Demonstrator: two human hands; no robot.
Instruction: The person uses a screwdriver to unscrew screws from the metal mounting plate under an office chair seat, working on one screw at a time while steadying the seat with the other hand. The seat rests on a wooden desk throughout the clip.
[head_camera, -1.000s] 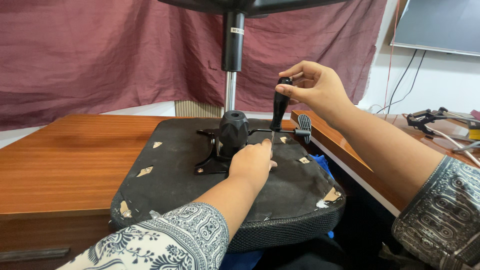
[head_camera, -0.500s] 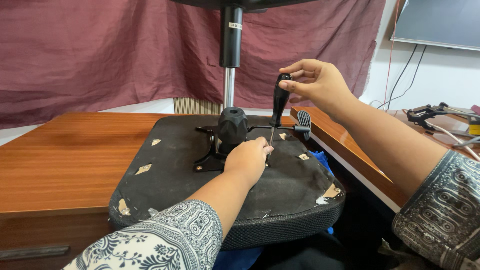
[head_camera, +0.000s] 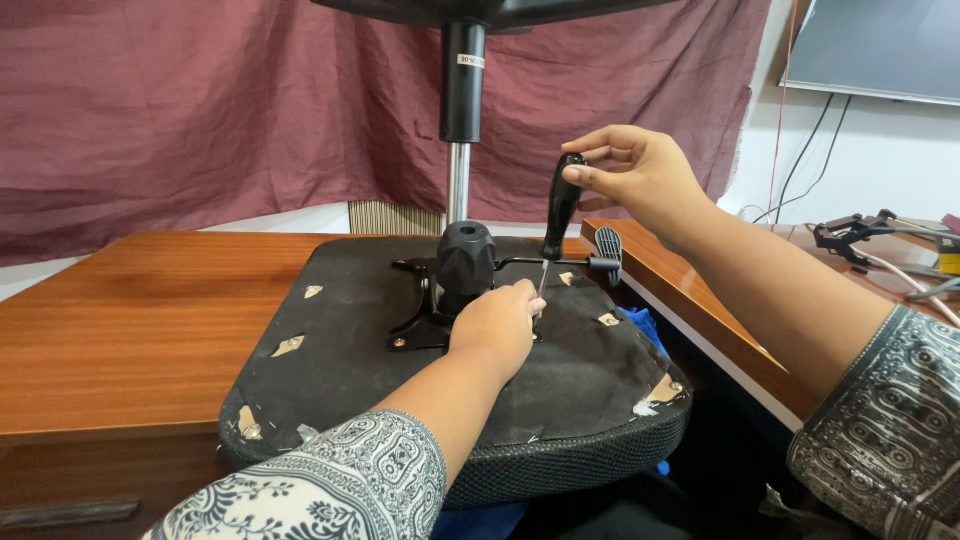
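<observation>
Screwdriver (head_camera: 560, 205) stands near-vertical, tip down on the upturned chair seat (head_camera: 340, 350); right hand (head_camera: 640, 175) pinches its handle top, left hand (head_camera: 497, 325) curled steadying the shaft below.

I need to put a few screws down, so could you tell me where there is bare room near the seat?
The table left of the seat is bare wood back to the curtain. The seat's left and near parts are open too. It is crowded at the bracket and post, where the left hand and the right hand with the screwdriver work.
</observation>
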